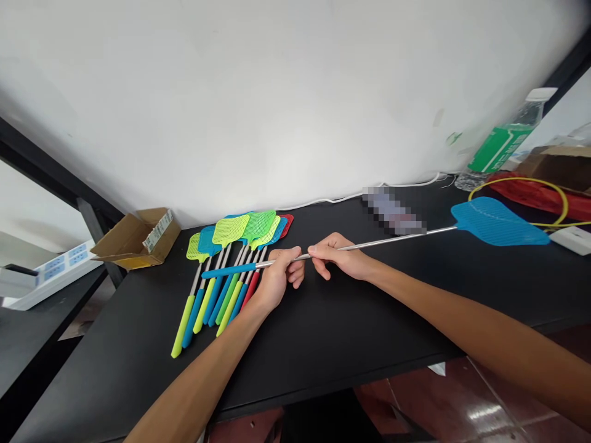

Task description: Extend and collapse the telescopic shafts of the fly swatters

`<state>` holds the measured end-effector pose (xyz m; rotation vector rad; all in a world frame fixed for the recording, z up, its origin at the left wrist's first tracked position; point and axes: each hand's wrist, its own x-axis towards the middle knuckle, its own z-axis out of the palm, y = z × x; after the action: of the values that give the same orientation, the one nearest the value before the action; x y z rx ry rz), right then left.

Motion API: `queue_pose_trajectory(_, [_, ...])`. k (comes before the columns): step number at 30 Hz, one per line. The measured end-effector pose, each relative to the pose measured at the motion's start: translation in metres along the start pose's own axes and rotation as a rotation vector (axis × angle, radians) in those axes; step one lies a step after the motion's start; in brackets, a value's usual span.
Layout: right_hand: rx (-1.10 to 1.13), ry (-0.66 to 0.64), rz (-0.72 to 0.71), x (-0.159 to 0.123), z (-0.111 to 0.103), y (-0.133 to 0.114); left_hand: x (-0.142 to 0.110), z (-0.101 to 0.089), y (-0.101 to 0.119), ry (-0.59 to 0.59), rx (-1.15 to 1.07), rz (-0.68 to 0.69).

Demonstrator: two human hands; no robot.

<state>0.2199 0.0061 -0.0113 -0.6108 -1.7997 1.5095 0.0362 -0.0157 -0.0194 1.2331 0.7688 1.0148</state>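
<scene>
A blue fly swatter point(498, 223) with a long metal rod is held nearly level above the table, its blue grip at the left and its mesh head at the far right. My left hand point(282, 275) is closed around the rod just past the grip. Right beside it, my right hand point(341, 255) pinches the same rod between thumb and fingers. Behind and left of my left hand lies a row of several fly swatters point(231, 230) in yellow-green, blue, green and red, heads toward the wall and grips toward me.
An open cardboard box point(138, 240) sits at the back left, near a white power strip point(60, 271). At the back right stand a green-labelled bottle point(505, 144), a yellow cable point(564, 200) and red plastic point(512, 192). A blurred-out item point(392, 210) lies by the wall on the black table point(360, 332).
</scene>
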Motion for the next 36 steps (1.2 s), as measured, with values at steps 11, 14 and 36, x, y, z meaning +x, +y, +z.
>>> queue_pose_trajectory(11, [-0.022, -0.032, -0.037, 0.002, -0.014, 0.002, 0.001, 0.0, 0.001, -0.013, -0.002, 0.009])
queue_pose_trajectory(14, [-0.024, -0.034, -0.041, 0.002, -0.016, 0.0, 0.002, 0.0, 0.001, -0.014, -0.002, 0.012])
queue_pose_trajectory(36, [0.016, -0.027, -0.043, 0.002, -0.025, 0.004, 0.0, -0.004, 0.007, 0.013, 0.039, 0.033])
